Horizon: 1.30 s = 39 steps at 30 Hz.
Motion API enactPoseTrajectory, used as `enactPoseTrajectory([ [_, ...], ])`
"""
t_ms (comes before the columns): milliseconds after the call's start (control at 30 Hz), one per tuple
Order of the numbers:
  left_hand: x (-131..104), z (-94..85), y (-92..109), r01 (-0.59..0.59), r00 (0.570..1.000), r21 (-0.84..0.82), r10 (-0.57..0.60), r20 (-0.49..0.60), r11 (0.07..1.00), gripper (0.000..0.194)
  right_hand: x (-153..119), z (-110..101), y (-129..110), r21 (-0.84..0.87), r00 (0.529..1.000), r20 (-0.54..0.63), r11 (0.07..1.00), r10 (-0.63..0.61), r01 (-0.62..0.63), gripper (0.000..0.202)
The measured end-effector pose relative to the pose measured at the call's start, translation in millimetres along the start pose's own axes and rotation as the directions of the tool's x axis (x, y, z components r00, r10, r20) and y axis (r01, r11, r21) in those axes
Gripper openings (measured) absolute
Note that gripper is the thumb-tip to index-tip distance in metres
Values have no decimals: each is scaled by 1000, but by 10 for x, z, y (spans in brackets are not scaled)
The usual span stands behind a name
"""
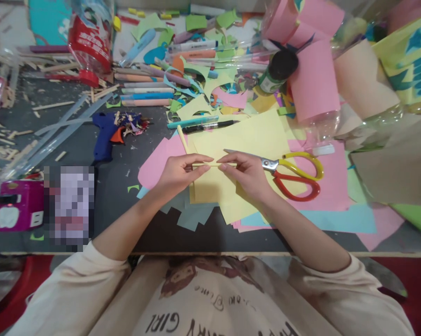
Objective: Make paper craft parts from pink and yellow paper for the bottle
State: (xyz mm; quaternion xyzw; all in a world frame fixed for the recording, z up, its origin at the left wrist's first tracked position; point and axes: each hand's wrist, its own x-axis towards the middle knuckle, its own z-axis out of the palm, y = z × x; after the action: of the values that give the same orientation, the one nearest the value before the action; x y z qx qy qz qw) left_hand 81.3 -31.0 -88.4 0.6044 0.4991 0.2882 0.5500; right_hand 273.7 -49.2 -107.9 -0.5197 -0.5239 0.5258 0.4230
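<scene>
Both hands meet over yellow paper (255, 135), holding a thin pale-yellow strip (214, 164) level between them. My left hand (184, 172) pinches the strip's left part between thumb and fingers. On its right part, my right hand (244, 173) has a similar pinch, its fingertips close to the left ones. Scissors (290, 171) with one yellow and one red handle lie just right of my right hand, blades partly behind it. Another pale-yellow strip (182, 140) slants above my left hand. A black pen (210, 126) and a teal pen (192, 122) rest beyond the hands.
A blue glue gun (105, 133) lies at the left, near clear glue sticks (56, 133) and a purple box (21, 205). Markers (147, 95) and paper scraps spread across the back. A dark-capped jar (280, 70) and pink-wrapped bottles (315, 79) stand at the right back.
</scene>
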Motion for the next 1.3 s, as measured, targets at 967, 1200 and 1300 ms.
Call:
enactPoseTrajectory([
  [967,16,-31,12,-10,999,1,10,-31,1000,23,3,-8,-30,3,999,-21,999,50,-50,24],
  [1200,15,-35,10,45,998,-16,-46,-49,999,24,9,-22,-26,5,998,-26,998,63,-63,22],
  [1300,18,-34,1,54,996,-36,-57,-68,998,23,15,-32,-33,41,996,-26,995,90,-89,20],
])
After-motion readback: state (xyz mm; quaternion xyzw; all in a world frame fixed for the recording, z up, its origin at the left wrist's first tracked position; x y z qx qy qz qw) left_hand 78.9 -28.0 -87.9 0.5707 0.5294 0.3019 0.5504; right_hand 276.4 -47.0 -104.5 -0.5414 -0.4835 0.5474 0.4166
